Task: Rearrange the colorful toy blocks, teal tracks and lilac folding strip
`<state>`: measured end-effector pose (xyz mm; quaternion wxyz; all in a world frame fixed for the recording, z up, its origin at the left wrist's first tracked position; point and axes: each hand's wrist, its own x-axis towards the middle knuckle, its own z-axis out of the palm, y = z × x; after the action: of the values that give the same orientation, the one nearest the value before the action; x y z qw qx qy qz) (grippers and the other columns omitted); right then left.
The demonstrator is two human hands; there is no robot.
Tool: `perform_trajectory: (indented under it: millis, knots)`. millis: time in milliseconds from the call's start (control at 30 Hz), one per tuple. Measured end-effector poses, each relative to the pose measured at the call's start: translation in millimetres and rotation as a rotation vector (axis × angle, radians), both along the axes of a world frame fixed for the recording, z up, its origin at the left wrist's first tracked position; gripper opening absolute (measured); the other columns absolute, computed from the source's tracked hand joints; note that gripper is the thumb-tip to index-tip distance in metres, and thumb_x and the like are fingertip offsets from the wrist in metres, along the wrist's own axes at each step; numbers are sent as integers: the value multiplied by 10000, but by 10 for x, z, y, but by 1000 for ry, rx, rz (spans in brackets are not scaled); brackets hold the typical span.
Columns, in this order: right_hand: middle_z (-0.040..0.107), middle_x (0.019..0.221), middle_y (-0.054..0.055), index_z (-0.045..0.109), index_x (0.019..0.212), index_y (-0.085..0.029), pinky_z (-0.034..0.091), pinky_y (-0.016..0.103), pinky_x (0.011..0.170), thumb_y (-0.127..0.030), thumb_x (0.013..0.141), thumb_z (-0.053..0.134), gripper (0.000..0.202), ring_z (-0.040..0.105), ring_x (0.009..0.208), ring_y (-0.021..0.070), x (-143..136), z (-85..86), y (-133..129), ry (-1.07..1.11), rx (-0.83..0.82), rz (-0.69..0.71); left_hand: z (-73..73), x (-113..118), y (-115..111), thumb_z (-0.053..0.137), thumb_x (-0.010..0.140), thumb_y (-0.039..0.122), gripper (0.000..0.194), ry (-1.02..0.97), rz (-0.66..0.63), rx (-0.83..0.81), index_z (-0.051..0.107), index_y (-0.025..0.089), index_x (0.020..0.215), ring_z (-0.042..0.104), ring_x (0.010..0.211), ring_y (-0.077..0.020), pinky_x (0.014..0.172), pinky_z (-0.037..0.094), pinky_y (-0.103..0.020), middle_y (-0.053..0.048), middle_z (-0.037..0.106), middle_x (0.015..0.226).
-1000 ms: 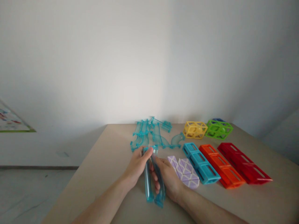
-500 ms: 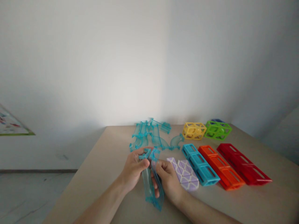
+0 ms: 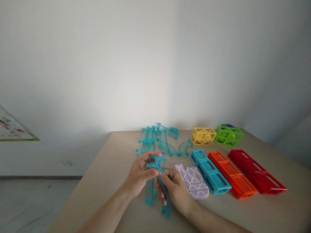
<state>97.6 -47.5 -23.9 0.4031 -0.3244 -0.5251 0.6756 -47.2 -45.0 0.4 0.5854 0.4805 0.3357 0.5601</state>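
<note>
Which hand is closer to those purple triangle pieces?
The right hand: it is just left of the purple triangle pieces, close beside them. The left hand is farther left, beyond the right hand.

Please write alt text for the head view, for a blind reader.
A person's left hand and right hand hold translucent teal pieces over a beige table. Behind lie similar teal pieces; to the right lie lilac tiles, a blue block, an orange block and a red block.

The single camera, worn on the head, looks forward and down across the table (image 3: 107, 161), with left hand (image 3: 139, 173) and right hand (image 3: 177, 187) quite near at lower centre and the wall (image 3: 136, 64) farther, filling the upper half.
</note>
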Motion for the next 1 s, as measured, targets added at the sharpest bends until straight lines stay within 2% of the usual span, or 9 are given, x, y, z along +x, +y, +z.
perform_trajectory:
  millis: [167, 333, 500, 833, 1000]
  knots:
    - [498, 394, -41, 544, 624, -148, 297, 152, 274, -642, 788, 572, 522, 424, 257, 64, 4, 21, 6, 25, -40, -12, 34, -6, 21, 822, 591, 431, 535, -29, -10, 11, 667, 146, 1016, 578, 597, -122, 561, 451, -223, -44, 643, 790]
    - [515, 393, -49, 568, 736, -145, 299, 153, 276, -642, 800, 553, 501, 445, 251, 79, 13, 65, 24, 29, -72, -24, 110, 5, 32, 799, 616, 404, 472, -102, -9, -71, 642, 130, 968, 554, 507, -122, 522, 444, -243, -21, 626, 652]
    - [523, 406, -52, 583, 835, -135, 313, 155, 281, -633, 816, 533, 501, 446, 258, 81, 14, 95, 15, 43, -84, -4, 155, -13, 36, 800, 606, 374, 436, -141, 13, -124, 632, 118, 916, 549, 505, -122, 519, 430, -239, -18, 620, 610]
    - [577, 484, -27, 591, 945, -123, 360, 174, 317, -626, 838, 508, 521, 485, 304, 89, 36, 111, 11, 47, -36, 9, 106, -40, 92, 788, 654, 343, 364, -148, 24, -162, 665, 103, 897, 550, 529, -108, 541, 420, -227, -19, 621, 625]
    - [596, 477, 3, 623, 983, -99, 361, 193, 299, -670, 820, 484, 610, 498, 296, 117, 37, 120, 6, 67, -99, -5, 92, -38, 103, 770, 673, 382, 336, -185, 92, -244, 674, 112, 849, 535, 495, -99, 520, 421, -221, 1, 602, 586]
